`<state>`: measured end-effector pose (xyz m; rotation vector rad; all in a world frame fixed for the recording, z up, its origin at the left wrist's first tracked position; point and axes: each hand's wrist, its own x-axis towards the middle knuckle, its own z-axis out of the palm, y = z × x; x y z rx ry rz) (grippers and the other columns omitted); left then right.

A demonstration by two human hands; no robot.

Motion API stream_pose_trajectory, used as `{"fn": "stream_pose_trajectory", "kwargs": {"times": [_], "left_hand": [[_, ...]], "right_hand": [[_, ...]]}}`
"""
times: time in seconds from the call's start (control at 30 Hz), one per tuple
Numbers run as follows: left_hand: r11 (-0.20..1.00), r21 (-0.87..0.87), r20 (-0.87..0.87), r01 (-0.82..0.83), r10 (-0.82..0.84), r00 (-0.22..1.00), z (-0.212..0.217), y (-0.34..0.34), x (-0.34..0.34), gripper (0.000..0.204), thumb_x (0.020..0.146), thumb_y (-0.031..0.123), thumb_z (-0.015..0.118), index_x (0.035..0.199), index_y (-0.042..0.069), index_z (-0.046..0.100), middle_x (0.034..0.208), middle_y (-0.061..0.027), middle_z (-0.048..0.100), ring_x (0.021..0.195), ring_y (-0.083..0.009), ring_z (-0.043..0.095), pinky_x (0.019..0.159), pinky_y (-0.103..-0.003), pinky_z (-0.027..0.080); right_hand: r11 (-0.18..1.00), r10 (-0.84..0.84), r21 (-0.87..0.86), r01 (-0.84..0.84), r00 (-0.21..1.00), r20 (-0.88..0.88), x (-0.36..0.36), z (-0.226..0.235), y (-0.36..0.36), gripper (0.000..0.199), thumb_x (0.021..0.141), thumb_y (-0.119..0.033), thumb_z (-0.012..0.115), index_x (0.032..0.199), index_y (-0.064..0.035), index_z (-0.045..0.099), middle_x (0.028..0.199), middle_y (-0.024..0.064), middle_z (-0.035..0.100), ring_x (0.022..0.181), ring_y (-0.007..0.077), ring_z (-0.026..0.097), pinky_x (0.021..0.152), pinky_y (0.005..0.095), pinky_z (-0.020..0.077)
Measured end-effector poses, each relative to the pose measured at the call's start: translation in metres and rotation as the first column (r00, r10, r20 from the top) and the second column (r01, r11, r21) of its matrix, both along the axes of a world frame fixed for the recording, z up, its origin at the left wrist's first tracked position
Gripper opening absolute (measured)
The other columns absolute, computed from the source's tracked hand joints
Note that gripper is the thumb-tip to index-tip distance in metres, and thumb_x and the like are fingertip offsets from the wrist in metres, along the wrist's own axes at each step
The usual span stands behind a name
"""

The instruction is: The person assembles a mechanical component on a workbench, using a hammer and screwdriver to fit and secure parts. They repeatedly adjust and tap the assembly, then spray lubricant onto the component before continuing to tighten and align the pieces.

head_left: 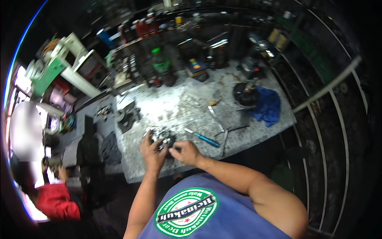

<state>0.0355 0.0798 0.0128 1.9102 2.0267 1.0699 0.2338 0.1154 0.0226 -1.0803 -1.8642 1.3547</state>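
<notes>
A small dark metal machine part (168, 138) with shiny spots sits near the front edge of the metal-topped workbench (137, 159). My left hand (152, 153) grips it from the left, fingers curled over its top and side. At its right side my right hand (186, 153) is closed, thumb and fingers pinched against the part's edge; what lies between those fingertips is too small to make out. To the right of my hands lies a screwdriver (207, 140) with a blue handle. Beyond it rests a three-armed Y wrench (225, 130).
A bracket-like dark part (128, 116) lies at left. Toward the right are a round black container (244, 96) and a blue cloth (269, 104). A green-capped bottle (160, 63) and a dark box (195, 71) stand behind. At far left, another person in red (57, 201) handles something.
</notes>
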Motion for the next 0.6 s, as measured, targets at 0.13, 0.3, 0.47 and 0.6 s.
{"fn": "stream_pose_trajectory", "kwargs": {"times": [0.13,0.3,0.47,0.6], "left_hand": [[1.000,0.003,-0.066,-0.003,0.003,0.998,-0.002,0.002,0.001,0.032,0.077,0.023,0.091,0.106,0.012,0.086,0.161,-0.0180,0.055,0.148,-0.0411,0.050,0.128,-0.064,0.027],[0.999,0.041,-0.045,0.009,-0.007,0.999,-0.002,-0.001,0.001,0.028,0.078,0.019,0.090,0.103,0.012,0.084,0.162,-0.0165,0.055,0.149,-0.0411,0.049,0.128,-0.063,0.026],[1.000,0.022,-0.077,0.015,-0.013,0.997,-0.001,0.000,0.000,0.029,0.079,0.019,0.090,0.106,0.010,0.084,0.161,-0.0165,0.055,0.150,-0.0400,0.047,0.126,-0.059,0.028],[0.998,0.044,-0.078,0.033,-0.029,0.997,0.001,-0.001,-0.001,0.030,0.078,0.019,0.091,0.106,0.011,0.084,0.161,-0.0165,0.055,0.149,-0.0399,0.048,0.126,-0.059,0.029]], "right_hand": [[0.999,-0.026,-0.041,0.019,0.985,-0.170,-0.003,-0.001,-0.006,0.046,0.095,-0.022,0.076,0.136,-0.0023,0.070,0.078,0.0129,0.069,0.067,0.0228,0.066,0.067,0.0408,0.0554],[0.992,-0.121,0.026,0.120,0.993,0.012,-0.005,0.001,-0.013,0.040,0.096,-0.023,0.075,0.130,-0.0023,0.074,0.083,0.0153,0.074,0.071,0.0234,0.071,0.068,0.0411,0.0566],[0.986,-0.146,0.084,0.142,0.989,0.038,-0.010,0.004,-0.016,0.040,0.096,-0.023,0.075,0.131,-0.0032,0.075,0.082,0.0151,0.074,0.071,0.0246,0.071,0.068,0.0409,0.0560],[0.993,-0.113,0.022,0.113,0.994,0.004,-0.013,0.007,-0.017,0.034,0.096,-0.023,0.076,0.123,-0.0029,0.077,0.082,0.0150,0.075,0.072,0.0235,0.072,0.069,0.0397,0.0561]]}}
